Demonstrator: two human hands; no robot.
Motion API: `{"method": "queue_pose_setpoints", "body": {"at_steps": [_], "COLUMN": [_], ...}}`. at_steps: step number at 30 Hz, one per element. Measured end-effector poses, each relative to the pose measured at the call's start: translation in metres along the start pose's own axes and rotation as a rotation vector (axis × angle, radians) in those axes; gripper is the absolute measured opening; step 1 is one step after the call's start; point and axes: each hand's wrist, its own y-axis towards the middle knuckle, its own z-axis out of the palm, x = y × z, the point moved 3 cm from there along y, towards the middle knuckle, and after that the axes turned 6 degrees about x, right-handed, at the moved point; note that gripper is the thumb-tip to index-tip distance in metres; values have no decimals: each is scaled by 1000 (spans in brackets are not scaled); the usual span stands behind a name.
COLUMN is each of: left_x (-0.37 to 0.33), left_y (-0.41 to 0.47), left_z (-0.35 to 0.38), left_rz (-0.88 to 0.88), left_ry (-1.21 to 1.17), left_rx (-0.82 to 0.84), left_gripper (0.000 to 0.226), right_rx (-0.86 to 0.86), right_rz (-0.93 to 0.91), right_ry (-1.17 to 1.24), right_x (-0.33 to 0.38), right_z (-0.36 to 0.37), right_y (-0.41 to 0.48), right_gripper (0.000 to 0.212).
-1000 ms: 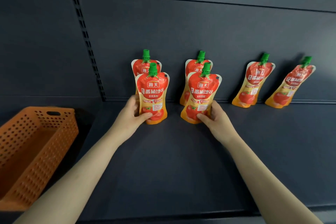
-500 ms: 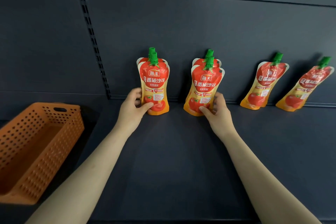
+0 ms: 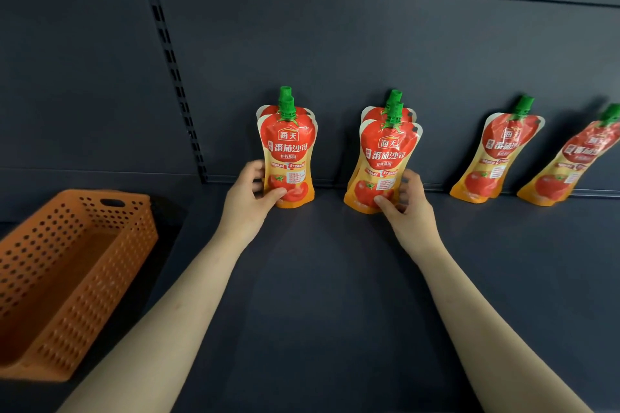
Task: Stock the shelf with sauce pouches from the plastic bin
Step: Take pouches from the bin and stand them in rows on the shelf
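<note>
While each hand pinches a pouch low down, settle both bases flat before you loosen anything; your left hand [image 3: 248,198] holds the left front pouch [image 3: 288,154], a red-and-orange flexible foil pack with a green ribbed screw cap, thumb across its face near the foot and fingers curled behind; your right hand [image 3: 407,208] holds the right front pouch [image 3: 382,164], of the same make, in the same way; both stand on the dark matte metal shelf [image 3: 318,295], each just in front of a rear pouch [image 3: 368,115] that rests against the dark back panel [image 3: 335,43]; whether front and rear touch is hard to tell from here, though they probably do; the right front pouch leans with its cap to the right, so turn it square and press its gusset down; these packs look soft, glossy and waisted, heavy below and light at the spout, so expect a slump if you release them off balance; lift your thumbs away last; further right, well apart, a third pouch [image 3: 496,154] and a fourth pouch [image 3: 567,161] lean on the panel; the orange perforated plastic bin [image 3: 67,278] sits at your left, and no pouch shows in the part of it in view
</note>
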Motion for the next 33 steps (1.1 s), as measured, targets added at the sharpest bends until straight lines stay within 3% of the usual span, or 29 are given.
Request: {"method": "queue_pose_setpoints", "body": {"at_steps": [21,28,33], "left_x": [-2,-48,-118], "left_y": [-23,-70,-110], "left_z": [-15,-16,77], "left_rz": [-94,-8,241], "left_ry": [156,334,485], "left_rx": [-24,-91,-20], "left_gripper": [47,24,26], "right_rx": [-3,-68,-226], "right_rz": [110,59,41], "right_ry": [-19,-245,-589], "right_x": [8,23,14], "right_z": [-25,-119,-236], "right_y": [-18,-71,-168], "right_gripper": [61,43,38]}}
